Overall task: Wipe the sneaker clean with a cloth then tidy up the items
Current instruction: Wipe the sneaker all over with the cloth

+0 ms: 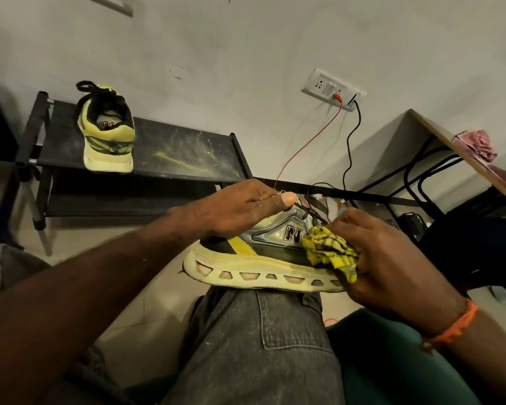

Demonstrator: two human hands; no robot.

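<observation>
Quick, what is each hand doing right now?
Left hand: grips the top of the sneaker resting on the knee.
Right hand: holds the yellow cloth against the sneaker's side.

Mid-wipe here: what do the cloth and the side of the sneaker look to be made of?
The cloth looks like soft woven cotton, yellow with dark checks; it bunches in limp folds. The sneaker: its side panel seems glossy synthetic leather, catching highlights around the N; its sole looks like matte foam or rubber with cut-out windows.
</observation>
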